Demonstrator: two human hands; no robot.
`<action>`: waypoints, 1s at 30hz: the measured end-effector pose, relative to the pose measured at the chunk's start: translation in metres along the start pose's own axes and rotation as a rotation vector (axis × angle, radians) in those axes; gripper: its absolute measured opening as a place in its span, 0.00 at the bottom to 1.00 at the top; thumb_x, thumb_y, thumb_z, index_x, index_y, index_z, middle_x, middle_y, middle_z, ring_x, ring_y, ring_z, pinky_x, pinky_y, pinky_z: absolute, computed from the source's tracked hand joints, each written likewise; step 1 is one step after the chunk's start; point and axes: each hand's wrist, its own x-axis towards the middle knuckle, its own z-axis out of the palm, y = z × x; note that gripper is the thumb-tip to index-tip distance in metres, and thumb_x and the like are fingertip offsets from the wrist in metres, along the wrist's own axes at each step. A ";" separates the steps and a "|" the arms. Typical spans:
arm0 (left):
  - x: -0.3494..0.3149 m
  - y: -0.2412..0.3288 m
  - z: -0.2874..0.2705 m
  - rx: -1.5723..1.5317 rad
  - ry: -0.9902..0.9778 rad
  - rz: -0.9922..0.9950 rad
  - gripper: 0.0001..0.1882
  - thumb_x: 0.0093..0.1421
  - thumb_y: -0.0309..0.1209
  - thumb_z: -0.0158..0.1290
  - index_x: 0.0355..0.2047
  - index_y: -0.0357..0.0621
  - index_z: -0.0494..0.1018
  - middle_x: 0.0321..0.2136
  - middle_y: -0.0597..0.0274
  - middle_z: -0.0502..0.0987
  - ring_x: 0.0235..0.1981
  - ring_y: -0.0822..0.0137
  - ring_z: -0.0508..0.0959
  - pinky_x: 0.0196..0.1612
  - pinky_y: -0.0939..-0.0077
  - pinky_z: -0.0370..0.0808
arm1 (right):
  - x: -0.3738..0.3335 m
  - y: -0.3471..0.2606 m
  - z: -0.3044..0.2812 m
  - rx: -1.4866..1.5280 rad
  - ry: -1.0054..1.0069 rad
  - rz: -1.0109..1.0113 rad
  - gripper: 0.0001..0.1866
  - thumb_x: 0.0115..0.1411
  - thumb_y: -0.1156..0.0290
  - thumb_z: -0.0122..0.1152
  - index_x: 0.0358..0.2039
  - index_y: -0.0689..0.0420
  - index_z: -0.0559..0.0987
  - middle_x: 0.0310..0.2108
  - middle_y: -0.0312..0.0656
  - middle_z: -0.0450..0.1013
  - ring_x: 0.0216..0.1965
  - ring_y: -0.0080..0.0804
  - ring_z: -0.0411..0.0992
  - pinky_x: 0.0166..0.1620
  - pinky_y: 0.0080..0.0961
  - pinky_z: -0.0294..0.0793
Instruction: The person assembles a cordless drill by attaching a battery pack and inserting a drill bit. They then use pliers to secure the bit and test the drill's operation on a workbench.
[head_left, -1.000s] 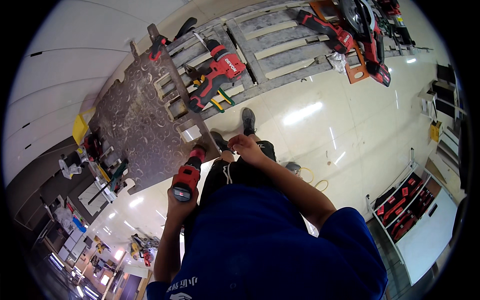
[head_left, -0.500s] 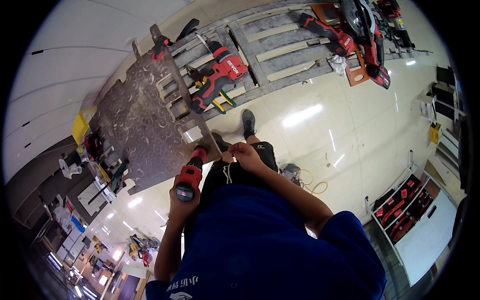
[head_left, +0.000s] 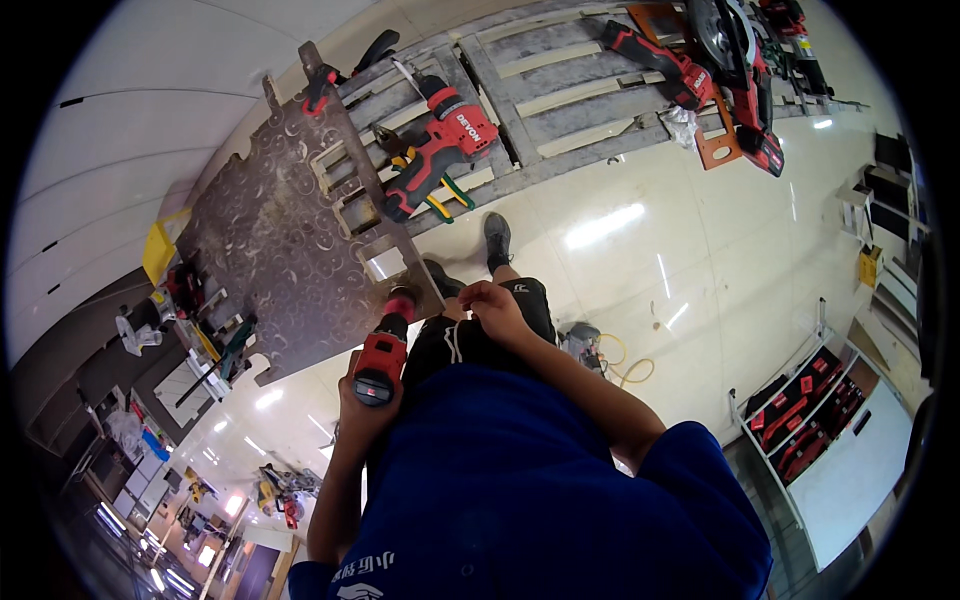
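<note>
A red and black cordless drill (head_left: 380,355) is gripped in my left hand (head_left: 364,412), its battery end toward me. Its front end points away at the near right edge of a brown patterned board (head_left: 270,230), beside a square cutout; whether the tip touches the board I cannot tell. My right hand (head_left: 497,312) hovers in front of my shorts, right of the drill. Its fingers are curled together in a pinch, and anything between them is too small to make out.
Beyond the board, a slatted grey bench (head_left: 560,90) holds a second red drill (head_left: 455,135), green-and-yellow-handled pliers (head_left: 440,205), another red power tool (head_left: 660,65) and a circular saw (head_left: 735,70). A rack of red tools (head_left: 810,410) stands at right. A yellow hose (head_left: 630,372) lies on the floor.
</note>
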 end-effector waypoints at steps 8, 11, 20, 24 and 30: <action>-0.002 -0.015 0.000 0.072 0.016 0.001 0.17 0.50 0.25 0.59 0.42 0.39 0.71 0.31 0.58 0.77 0.33 0.66 0.79 0.38 0.70 0.75 | -0.002 -0.004 0.005 -0.003 0.016 0.066 0.13 0.56 0.86 0.46 0.39 0.65 0.76 0.36 0.41 0.75 0.38 0.27 0.73 0.47 0.24 0.75; -0.001 -0.015 0.000 0.046 -0.004 -0.013 0.18 0.50 0.25 0.60 0.42 0.39 0.71 0.31 0.58 0.77 0.33 0.65 0.79 0.39 0.69 0.75 | -0.003 -0.006 0.005 0.001 0.015 0.081 0.13 0.56 0.86 0.46 0.40 0.65 0.76 0.36 0.41 0.75 0.38 0.28 0.74 0.48 0.24 0.75; -0.001 -0.002 0.000 0.035 -0.019 -0.051 0.22 0.51 0.26 0.61 0.46 0.39 0.69 0.34 0.56 0.76 0.36 0.64 0.78 0.41 0.68 0.74 | 0.000 0.008 -0.001 0.057 0.045 0.037 0.14 0.57 0.85 0.44 0.41 0.65 0.75 0.37 0.43 0.75 0.40 0.29 0.74 0.47 0.25 0.74; -0.003 -0.009 0.000 0.053 -0.009 -0.022 0.21 0.51 0.26 0.61 0.46 0.39 0.69 0.33 0.56 0.76 0.35 0.63 0.78 0.40 0.67 0.75 | -0.003 0.003 -0.001 0.026 0.054 0.032 0.14 0.57 0.85 0.44 0.41 0.65 0.75 0.38 0.42 0.75 0.40 0.29 0.74 0.48 0.24 0.74; -0.002 -0.005 0.000 0.023 -0.040 0.049 0.19 0.51 0.26 0.60 0.44 0.39 0.71 0.34 0.55 0.77 0.36 0.63 0.79 0.40 0.68 0.75 | -0.004 -0.003 -0.003 0.051 0.057 0.078 0.14 0.56 0.85 0.45 0.41 0.64 0.75 0.38 0.42 0.76 0.40 0.29 0.74 0.47 0.24 0.74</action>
